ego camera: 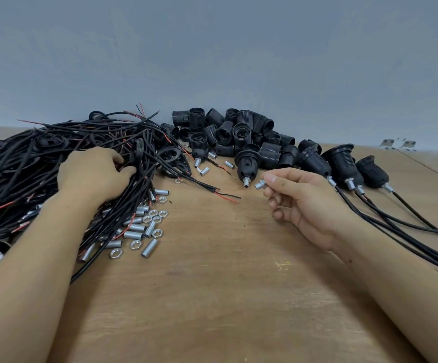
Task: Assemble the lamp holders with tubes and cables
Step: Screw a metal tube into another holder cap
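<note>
My left hand (pixel 94 174) lies on a big tangle of black and red cables (pixel 29 163) at the left, its fingers and thumb closing on a few strands. My right hand (pixel 301 203) hovers above the table at centre right and pinches a small metal tube with a nut on it (pixel 260 184) between thumb and forefinger. Just left of that tube stands a black lamp holder (pixel 248 162) with a metal tube sticking out of its base. A heap of black lamp holders (pixel 238 132) lies behind it.
Loose metal tubes and hex nuts (pixel 144 226) are scattered below my left hand. Three lamp holders with cables attached (pixel 343 163) lie at the right, their cables trailing toward the right edge. The wooden table (pixel 212 284) meets a grey wall behind.
</note>
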The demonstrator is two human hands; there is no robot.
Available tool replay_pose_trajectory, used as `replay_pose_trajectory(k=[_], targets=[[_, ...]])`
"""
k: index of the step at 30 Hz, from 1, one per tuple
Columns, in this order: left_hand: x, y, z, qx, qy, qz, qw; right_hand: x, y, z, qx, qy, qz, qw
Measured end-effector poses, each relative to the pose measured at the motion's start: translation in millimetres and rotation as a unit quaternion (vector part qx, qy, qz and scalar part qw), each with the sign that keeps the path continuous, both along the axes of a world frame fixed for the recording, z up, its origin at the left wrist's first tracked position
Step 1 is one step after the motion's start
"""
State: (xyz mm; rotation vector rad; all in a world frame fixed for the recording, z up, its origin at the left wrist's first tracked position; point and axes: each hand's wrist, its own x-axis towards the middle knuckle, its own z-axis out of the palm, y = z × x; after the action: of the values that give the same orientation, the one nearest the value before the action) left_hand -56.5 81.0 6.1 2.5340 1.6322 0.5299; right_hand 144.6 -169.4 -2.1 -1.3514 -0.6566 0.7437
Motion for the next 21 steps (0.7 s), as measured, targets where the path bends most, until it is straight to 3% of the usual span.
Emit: replay_pose_trajectory(k=[3, 11, 16, 19, 21], targets=[[4, 4, -5, -0.014, 0.051, -0.01, 0.999, 1, 1, -1, -0.01, -0.001, 0.002, 1.0], [-2, 10, 1, -0.03, 0.013, -0.087, 0.996, 2, 1, -2, -0.014, 0.0, 0.015, 1.0], [-3, 13, -5, 0.007, -0.045, -0.046, 0.998, 4, 2, -4, -0.015, -0.001, 0.019, 1.0], [-2, 12, -9, 0.043, 0.059, -0.039, 0.997, 4, 2, -4, -0.014, 0.0, 0.02, 1.0], [-3, 15, -9, 0.032, 0.084, -0.054, 0.994, 4, 2, -4, -0.014, 0.001, 0.022, 1.0]])
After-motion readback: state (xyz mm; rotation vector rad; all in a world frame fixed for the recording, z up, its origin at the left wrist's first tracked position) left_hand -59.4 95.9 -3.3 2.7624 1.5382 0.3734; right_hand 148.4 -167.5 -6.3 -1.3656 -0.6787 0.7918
